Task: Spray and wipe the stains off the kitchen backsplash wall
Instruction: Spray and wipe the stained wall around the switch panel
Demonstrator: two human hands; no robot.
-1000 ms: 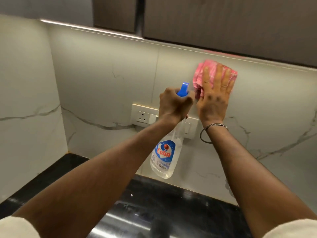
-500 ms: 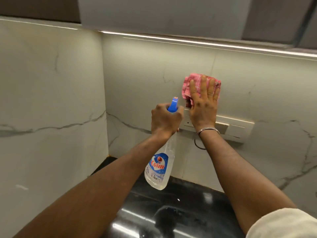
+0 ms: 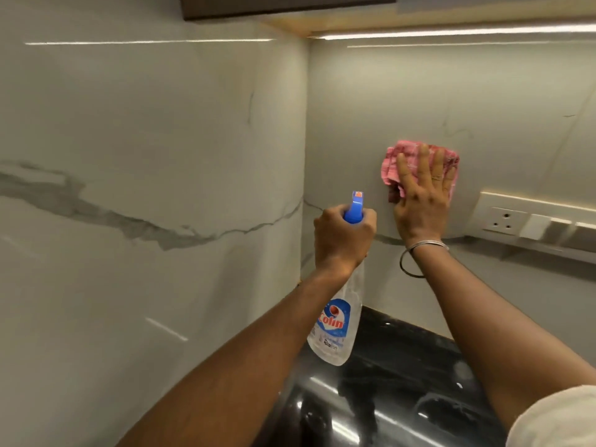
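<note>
My right hand (image 3: 422, 201) presses a crumpled pink cloth (image 3: 392, 162) flat against the white marble backsplash wall (image 3: 387, 101), fingers straight and spread over it. My left hand (image 3: 342, 240) grips the neck of a clear spray bottle (image 3: 335, 330) with a blue trigger head and a blue "Colin" label, its nozzle pointing up toward the wall. The bottle hangs below my fist, just left of the cloth. No stain stands out on the wall around the cloth.
A white socket and switch panel (image 3: 529, 221) juts from the wall to the right of my right hand. The wall corner (image 3: 304, 156) runs just left of the bottle, with the side wall (image 3: 145, 188) beyond. A glossy black countertop (image 3: 387, 398) lies below; cabinets (image 3: 283, 4) hang overhead.
My right hand has slid the cloth leftward along the wall, past the switch panel toward the corner. My left hand and the bottle moved left with it, and my view turned left.
</note>
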